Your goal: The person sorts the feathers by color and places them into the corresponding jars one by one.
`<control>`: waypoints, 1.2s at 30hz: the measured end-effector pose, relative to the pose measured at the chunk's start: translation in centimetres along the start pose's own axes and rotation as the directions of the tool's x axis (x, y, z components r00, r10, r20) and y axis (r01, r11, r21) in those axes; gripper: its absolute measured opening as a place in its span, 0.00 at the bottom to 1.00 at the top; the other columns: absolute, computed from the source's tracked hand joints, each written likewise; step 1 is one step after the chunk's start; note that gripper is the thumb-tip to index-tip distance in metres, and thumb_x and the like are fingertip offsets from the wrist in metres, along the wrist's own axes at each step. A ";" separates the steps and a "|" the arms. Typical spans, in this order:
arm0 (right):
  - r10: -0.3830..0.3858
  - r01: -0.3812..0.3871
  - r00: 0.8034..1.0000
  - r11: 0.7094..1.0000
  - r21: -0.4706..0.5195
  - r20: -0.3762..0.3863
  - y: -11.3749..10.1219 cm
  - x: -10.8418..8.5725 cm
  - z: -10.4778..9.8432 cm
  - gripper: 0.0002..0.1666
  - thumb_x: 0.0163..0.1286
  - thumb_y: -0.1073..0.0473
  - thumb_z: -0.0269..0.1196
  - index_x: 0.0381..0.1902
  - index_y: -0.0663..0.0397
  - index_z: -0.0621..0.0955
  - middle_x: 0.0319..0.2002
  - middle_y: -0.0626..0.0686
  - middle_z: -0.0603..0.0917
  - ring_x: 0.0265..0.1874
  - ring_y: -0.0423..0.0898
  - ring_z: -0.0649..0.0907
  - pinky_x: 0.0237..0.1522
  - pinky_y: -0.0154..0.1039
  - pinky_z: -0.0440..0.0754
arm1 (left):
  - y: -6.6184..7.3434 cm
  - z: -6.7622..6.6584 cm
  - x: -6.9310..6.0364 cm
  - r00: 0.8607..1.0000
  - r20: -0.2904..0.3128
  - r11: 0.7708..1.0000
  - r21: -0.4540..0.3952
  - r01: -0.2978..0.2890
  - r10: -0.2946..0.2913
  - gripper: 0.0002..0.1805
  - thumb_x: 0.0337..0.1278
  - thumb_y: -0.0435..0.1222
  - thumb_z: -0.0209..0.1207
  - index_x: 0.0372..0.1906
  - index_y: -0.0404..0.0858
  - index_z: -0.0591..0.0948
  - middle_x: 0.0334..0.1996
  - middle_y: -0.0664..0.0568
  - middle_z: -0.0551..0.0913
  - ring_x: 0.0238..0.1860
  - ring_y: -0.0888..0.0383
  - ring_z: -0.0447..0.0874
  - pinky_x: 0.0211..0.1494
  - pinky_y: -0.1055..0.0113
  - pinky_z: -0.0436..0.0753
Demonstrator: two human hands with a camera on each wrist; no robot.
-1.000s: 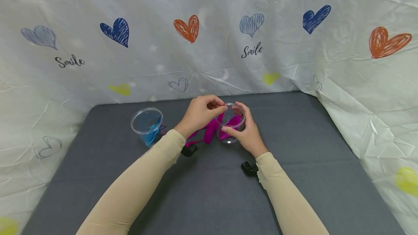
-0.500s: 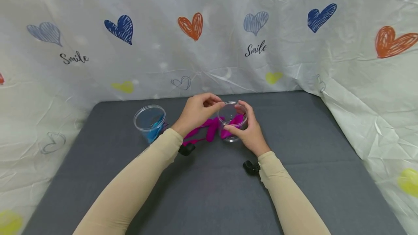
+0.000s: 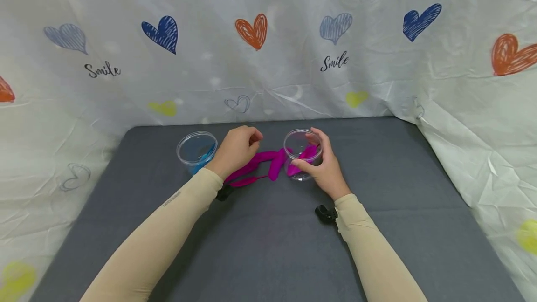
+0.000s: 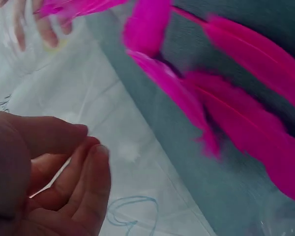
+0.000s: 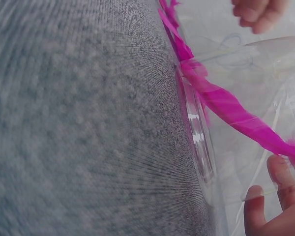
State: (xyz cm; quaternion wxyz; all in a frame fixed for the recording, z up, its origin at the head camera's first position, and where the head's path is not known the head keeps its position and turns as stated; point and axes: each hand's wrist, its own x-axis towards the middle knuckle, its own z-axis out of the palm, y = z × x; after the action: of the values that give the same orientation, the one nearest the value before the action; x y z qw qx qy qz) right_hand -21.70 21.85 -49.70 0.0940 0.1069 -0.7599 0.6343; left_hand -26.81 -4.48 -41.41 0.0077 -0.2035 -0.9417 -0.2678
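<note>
My right hand (image 3: 330, 170) grips a clear plastic cup (image 3: 299, 130) from its right side, thumb on the near wall. A magenta feather (image 5: 236, 113) leans inside that cup, as the right wrist view shows. To the left, my left hand (image 3: 237, 149) hovers above several magenta feathers (image 3: 276, 166) on the table. Its fingers (image 4: 96, 167) are loosely curled near the thumb, and nothing shows between them. Behind its wrist stands a second clear cup (image 3: 197, 133) with a blue feather (image 3: 201, 163) inside, partly hidden by the left hand.
A dark grey cloth (image 3: 268, 246) covers the table. White fabric (image 3: 285, 73) printed with hearts and "Smile" hangs behind and at the sides. A small black wrist camera (image 3: 326, 214) sits below the right hand.
My left hand has moved away from the rim of the right cup, leftward toward the other cup. The right hand still holds its cup. The head view has shifted slightly.
</note>
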 end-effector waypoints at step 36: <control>0.017 -0.017 1.000 1.000 0.014 0.017 -2.9 -0.8 -0.1 0.56 0.68 0.62 0.77 0.85 0.46 0.58 0.81 0.61 0.68 0.81 0.60 0.67 0.82 0.62 0.66 | -1.8 2.1 -0.3 0.974 0.159 0.936 0.339 0.097 -0.159 0.03 0.65 0.27 0.63 0.34 0.33 0.82 0.32 0.39 0.86 0.28 0.49 0.83 0.35 0.56 0.86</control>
State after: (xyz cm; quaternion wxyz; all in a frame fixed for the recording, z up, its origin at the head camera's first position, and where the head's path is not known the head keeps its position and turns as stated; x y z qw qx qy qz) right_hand -20.07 21.48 -47.14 0.0816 0.1063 -0.7571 0.6394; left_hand -27.05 -4.86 -44.16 -0.0629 -0.1613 -0.9811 -0.0868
